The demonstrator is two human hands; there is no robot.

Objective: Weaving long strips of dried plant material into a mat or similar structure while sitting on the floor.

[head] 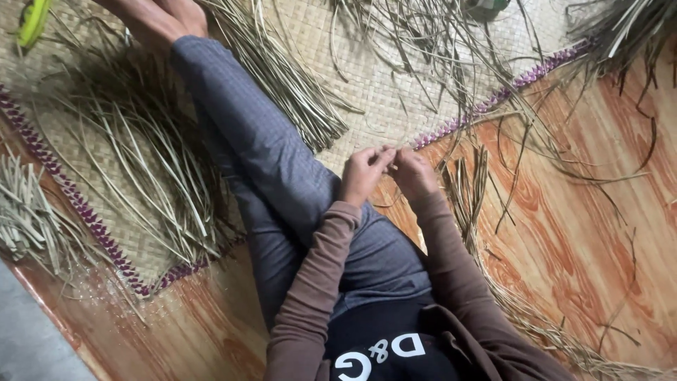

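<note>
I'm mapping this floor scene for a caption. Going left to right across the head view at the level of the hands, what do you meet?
Loose dried strips → woven mat's purple edge → grey-trousered leg → left hand → right hand → strips on the wooden floor.

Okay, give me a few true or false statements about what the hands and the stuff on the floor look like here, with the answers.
1. The left hand and right hand meet at their fingertips. True.
2. The woven mat has a green border. False: its edging is purple.
3. Loose dried grass strips lie on the mat. True.
4. The hands work above a table. False: they are above the wooden floor, beside the person's outstretched leg.
</note>
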